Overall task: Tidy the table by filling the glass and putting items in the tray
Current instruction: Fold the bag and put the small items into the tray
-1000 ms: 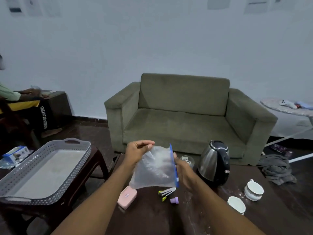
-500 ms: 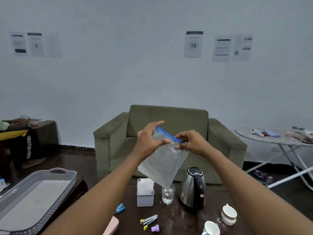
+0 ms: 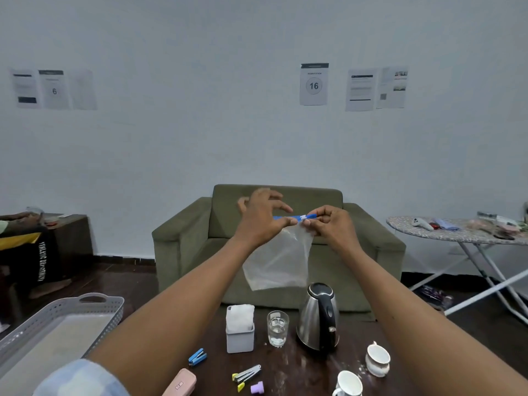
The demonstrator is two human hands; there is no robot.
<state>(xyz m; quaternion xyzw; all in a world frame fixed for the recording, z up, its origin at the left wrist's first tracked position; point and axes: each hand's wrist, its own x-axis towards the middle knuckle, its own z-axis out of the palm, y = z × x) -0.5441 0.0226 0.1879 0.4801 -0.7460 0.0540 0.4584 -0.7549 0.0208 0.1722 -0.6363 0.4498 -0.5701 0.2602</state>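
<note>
A clear zip bag [image 3: 278, 262] with a blue zip strip hangs in the air above the table. My left hand [image 3: 261, 220] pinches the strip's left part and my right hand [image 3: 333, 227] pinches its right end. Below on the dark table [image 3: 300, 367] stand a glass [image 3: 277, 328] with some water, a steel kettle [image 3: 318, 317] and a grey holder [image 3: 240, 328] stuffed with white tissue. A grey tray [image 3: 57, 332] lies on a side table at the lower left.
On the table lie a blue clip [image 3: 197, 357], a pink case [image 3: 180, 383], grey-yellow clips [image 3: 246, 375], a purple piece [image 3: 257, 387] and two white cups [image 3: 377, 360]. A green sofa [image 3: 280, 250] stands behind, an ironing board [image 3: 457, 232] at right, a seated person [image 3: 25, 241] at left.
The view has tilted up from the table. Both hands have raised the bag and turned its blue strip level, and my fingers have closed onto the strip.
</note>
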